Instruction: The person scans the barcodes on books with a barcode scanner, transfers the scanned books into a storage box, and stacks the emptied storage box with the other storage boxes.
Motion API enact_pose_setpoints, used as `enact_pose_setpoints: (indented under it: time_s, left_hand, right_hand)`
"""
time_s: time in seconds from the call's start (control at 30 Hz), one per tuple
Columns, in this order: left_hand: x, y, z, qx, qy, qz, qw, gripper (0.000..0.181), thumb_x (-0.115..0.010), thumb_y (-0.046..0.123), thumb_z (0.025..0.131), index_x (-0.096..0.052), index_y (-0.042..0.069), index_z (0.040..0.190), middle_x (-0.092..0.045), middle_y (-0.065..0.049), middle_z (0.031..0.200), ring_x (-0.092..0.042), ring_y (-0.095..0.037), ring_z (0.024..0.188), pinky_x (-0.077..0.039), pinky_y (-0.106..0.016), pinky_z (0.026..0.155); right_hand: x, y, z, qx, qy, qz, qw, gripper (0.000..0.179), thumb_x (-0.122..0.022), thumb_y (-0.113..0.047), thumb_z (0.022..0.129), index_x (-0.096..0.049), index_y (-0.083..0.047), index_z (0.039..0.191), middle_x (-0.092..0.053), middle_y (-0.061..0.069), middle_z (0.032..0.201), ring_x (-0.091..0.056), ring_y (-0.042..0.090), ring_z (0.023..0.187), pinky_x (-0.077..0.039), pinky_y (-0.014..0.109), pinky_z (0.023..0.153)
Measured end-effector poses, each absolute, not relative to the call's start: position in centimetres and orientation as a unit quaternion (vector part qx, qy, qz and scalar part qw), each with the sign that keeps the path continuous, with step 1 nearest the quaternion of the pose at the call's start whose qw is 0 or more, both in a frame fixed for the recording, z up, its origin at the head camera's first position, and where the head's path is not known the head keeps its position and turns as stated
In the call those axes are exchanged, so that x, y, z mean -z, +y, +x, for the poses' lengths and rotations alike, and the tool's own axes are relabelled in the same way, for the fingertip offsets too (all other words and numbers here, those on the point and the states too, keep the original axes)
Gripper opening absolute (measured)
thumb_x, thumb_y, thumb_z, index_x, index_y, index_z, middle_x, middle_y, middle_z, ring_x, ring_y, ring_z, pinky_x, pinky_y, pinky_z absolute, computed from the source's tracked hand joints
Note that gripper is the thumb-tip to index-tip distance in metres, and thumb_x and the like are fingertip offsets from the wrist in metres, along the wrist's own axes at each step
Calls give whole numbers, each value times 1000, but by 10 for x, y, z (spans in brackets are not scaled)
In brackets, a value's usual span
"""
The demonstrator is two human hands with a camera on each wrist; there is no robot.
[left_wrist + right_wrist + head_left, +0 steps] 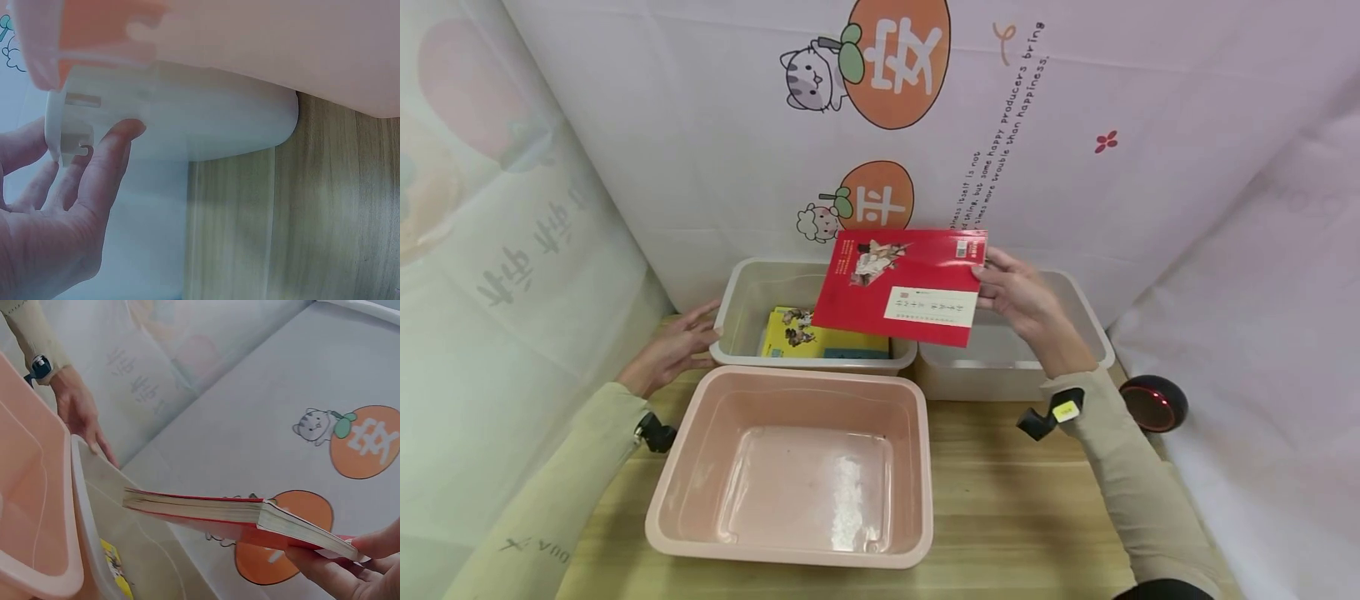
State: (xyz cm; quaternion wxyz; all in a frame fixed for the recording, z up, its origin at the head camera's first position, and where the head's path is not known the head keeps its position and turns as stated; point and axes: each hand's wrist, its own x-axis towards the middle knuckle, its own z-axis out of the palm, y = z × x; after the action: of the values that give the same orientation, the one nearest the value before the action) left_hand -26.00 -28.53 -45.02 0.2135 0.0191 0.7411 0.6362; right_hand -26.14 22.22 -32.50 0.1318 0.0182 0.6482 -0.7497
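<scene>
My right hand (1018, 296) holds a red book (910, 304) by its right edge, thumb on one face and fingers beneath, above the white bins. In the right wrist view, the page edges of the book (194, 509) face the camera and the book tilts slightly. My left hand (681, 346) touches the left end of the left white bin (724, 321), fingers spread and fairly straight. In the left wrist view, the fingertips of the left hand (69, 231) rest at its rim and outer wall. A yellow book (842, 340) lies inside that bin, partly hidden by the red book.
A pink bin (805, 475) stands in front of the left white bin on the wooden table (1000, 500). The right white bin (1000, 383) stands beside the left one. A round black device (1153, 403) sits at the right. White printed sheets (700, 100) wall the back and sides.
</scene>
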Motion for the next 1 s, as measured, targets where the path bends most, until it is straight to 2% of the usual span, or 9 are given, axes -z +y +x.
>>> enact_pose_setpoints:
  time_s: [0.13, 0.3, 0.4, 0.5, 0.57, 0.63, 0.77, 0.9, 1.0]
  left_hand:
    - [452, -287, -260, -635, 743, 19, 212, 74, -44, 14, 113, 4, 20, 170, -9, -26, 173, -26, -50, 152, -57, -30, 91]
    - [451, -287, -259, -636, 742, 19, 211, 74, -45, 16, 113, 3, 21, 170, -10, -27, 172, -27, -50, 151, -57, -29, 90]
    - [450, -286, -258, -638, 740, 19, 212, 74, -46, 16, 113, 2, 20, 170, -10, -26, 172, -28, -50, 152, -58, -28, 90]
    - [449, -285, -257, -638, 740, 20, 213, 74, -46, 17, 113, 2, 20, 170, -10, -26, 173, -28, -49, 152, -58, -31, 95]
    - [449, -286, -258, -635, 742, 20, 213, 74, -46, 18, 113, 2, 20, 170, -10, -26, 172, -27, -49, 152, -57, -35, 99]
    - [449, -287, -260, -631, 746, 21, 212, 74, -46, 18, 113, 2, 21, 170, -11, -27, 172, -27, -49, 152, -55, -41, 104]
    - [451, -288, -263, -633, 745, 19, 210, 74, -45, 16, 113, 1, 20, 170, -13, -27, 172, -29, -49, 151, -54, -44, 104]
    - [453, -287, -264, -641, 738, 18, 212, 74, -46, 16, 113, 1, 21, 170, -13, -25, 172, -29, -49, 151, -56, -35, 96]
    - [454, -286, -264, -641, 738, 19, 211, 75, -46, 16, 113, 2, 21, 170, -12, -25, 173, -28, -49, 151, -56, -32, 94]
  right_hand:
    - [336, 202, -273, 739, 659, 25, 137, 58, -50, -10, 110, -32, -12, 165, -60, 4, 130, -69, 14, 96, -60, 25, 82]
    - [351, 181, -286, 730, 668, 47, 136, 56, -51, -10, 109, -37, -13, 163, -55, 14, 148, -68, 19, 100, -60, 26, 80]
    - [358, 171, -292, 723, 676, 57, 134, 59, -53, -11, 109, -35, -16, 165, -49, 15, 157, -64, 25, 113, -59, 31, 89]
    - [364, 161, -298, 716, 683, 64, 133, 60, -54, -12, 108, -35, -18, 165, -48, 14, 158, -59, 30, 120, -56, 36, 95]
    - [367, 155, -302, 712, 687, 64, 131, 58, -54, -12, 108, -38, -17, 163, -50, 14, 157, -59, 32, 119, -57, 37, 92]
    - [370, 148, -306, 706, 694, 61, 128, 56, -54, -12, 108, -40, -16, 162, -52, 13, 155, -62, 30, 116, -58, 33, 85]
    - [380, 133, -311, 694, 708, 47, 126, 56, -54, -11, 109, -39, -14, 163, -55, 12, 154, -65, 26, 110, -59, 28, 77]
    - [394, 121, -314, 684, 718, 51, 120, 57, -57, -12, 108, -40, -16, 162, -59, 9, 152, -67, 23, 109, -59, 31, 83]
    - [404, 117, -316, 673, 727, 46, 128, 57, -57, -13, 108, -41, -16, 162, -59, 10, 152, -67, 28, 117, -59, 40, 96]
